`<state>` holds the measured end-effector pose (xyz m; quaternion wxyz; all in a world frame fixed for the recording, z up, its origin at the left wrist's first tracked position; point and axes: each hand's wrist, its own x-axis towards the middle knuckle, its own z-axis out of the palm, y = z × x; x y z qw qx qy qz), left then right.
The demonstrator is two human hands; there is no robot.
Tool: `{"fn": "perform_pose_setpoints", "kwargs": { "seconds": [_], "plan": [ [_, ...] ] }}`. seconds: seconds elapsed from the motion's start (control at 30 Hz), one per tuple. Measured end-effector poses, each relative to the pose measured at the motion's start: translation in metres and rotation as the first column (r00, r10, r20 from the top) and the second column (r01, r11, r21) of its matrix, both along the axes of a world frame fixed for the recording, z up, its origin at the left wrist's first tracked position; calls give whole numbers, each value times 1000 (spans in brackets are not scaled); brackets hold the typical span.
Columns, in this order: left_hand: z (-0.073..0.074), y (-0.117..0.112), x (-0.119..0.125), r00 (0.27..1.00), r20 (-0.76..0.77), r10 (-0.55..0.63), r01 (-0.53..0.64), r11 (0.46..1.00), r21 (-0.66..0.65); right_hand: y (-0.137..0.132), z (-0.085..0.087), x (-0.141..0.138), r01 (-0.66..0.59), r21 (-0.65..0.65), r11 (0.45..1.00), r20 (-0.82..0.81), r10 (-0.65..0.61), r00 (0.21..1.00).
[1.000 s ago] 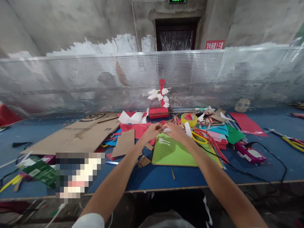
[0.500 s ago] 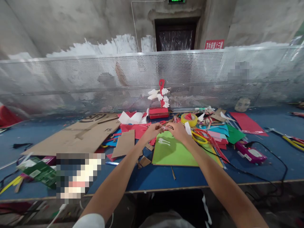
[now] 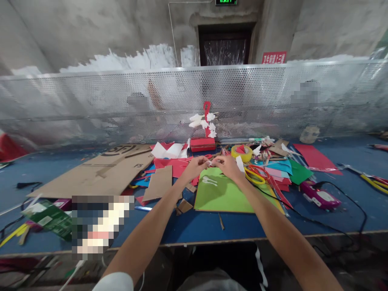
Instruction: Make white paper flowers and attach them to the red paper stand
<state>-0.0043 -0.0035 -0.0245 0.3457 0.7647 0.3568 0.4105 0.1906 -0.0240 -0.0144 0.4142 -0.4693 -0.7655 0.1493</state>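
Observation:
My left hand [image 3: 196, 165] and my right hand [image 3: 228, 166] meet above the far edge of a light green sheet [image 3: 230, 198]. The fingertips of both hands are pinched on a small white piece [image 3: 210, 163], perhaps paper, mostly covered by the fingers. Small white cut-out shapes [image 3: 209, 180] lie on the green sheet below. A white strip [image 3: 240, 163] shows just beside my right hand. Behind the hands stands a red box [image 3: 202, 144] with a red hooked upright [image 3: 207, 107] bearing white petal-like pieces [image 3: 197, 120].
Yellow-handled scissors [image 3: 254, 176] and a yellow tape roll [image 3: 241, 153] lie right of the hands. Flattened cardboard [image 3: 100, 169] covers the left. Red paper [image 3: 315, 157], a purple device [image 3: 320, 196] with a black cable and pliers [image 3: 371, 178] are at right. A perforated metal screen [image 3: 257, 101] borders the back.
The fingers have shifted slightly, and a little more of the white piece shows between them. Both hands stay over the far edge of the green sheet.

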Motion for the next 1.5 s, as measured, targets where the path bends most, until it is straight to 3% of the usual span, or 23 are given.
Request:
{"fn": "perform_pose_setpoints", "kwargs": {
  "seconds": [0.13,0.5,0.8,0.97,1.13,1.2,1.37,1.5],
  "plan": [
    [2,-2,0,1000,-11,20,-20,1000,6,0,0,0,4,-10,1000,8,-4,1000],
    [6,-4,2,1000,16,27,-28,999,36,-4,2,-2,-169,-118,979,-305,126,944],
    [3,-4,2,1000,11,29,-30,999,43,5,-5,1,29,7,1000,-8,-29,1000],
    [3,-3,2,999,12,29,-30,999,18,3,-3,2,50,74,996,94,-57,994],
    [2,-3,3,999,41,-26,25,1000,10,-4,1,-1,96,24,995,118,-98,988],
    [1,-2,3,998,54,-40,39,999,4,-6,3,-1,75,7,997,104,-75,992],
    [-1,3,1,998,64,-7,7,1000,-4,-8,3,-4,-126,35,991,-46,127,991],
    [-2,4,-1,999,50,-2,3,1000,-5,-5,0,-4,-83,79,993,-8,84,996]
  ]
}}
